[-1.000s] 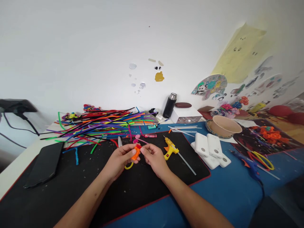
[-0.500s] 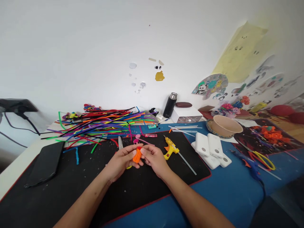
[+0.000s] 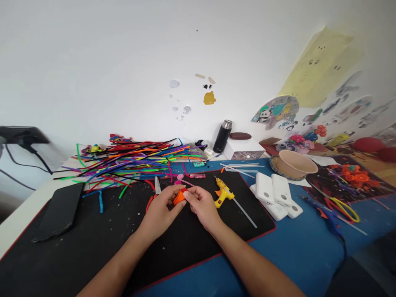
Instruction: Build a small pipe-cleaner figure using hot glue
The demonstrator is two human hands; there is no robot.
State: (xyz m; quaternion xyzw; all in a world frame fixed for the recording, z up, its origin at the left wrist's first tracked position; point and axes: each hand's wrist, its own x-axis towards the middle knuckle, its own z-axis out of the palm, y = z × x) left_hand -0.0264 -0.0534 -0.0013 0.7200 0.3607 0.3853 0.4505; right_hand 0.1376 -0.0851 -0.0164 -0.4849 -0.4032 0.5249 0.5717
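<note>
A small orange piece of bent pipe cleaner (image 3: 179, 197) is held up between both hands over the black mat (image 3: 192, 243). My left hand (image 3: 159, 210) is closed around its left side and partly hides it. From the right, the thumb and fingers of my right hand (image 3: 202, 208) pinch its edge. Just behind my left hand lie scissors (image 3: 157, 185) with red handles, partly covered by that hand. A pink coil of pipe cleaner (image 3: 180, 177) sits beyond the fingers. To the right rests a yellow glue gun (image 3: 224, 193) with a clear stick in it.
A heap of coloured pipe cleaners (image 3: 133, 161) spreads along the back left. The phone (image 3: 60, 210) lies at the left. White devices (image 3: 269, 194) are stacked at the right, near a bowl (image 3: 295, 165) and a blue glue gun (image 3: 329, 218). A black flask (image 3: 222, 136) stands by the wall.
My left hand has turned over, its back now facing up and covering more of the orange piece. The orange piece has tilted. My right hand keeps its pinch.
</note>
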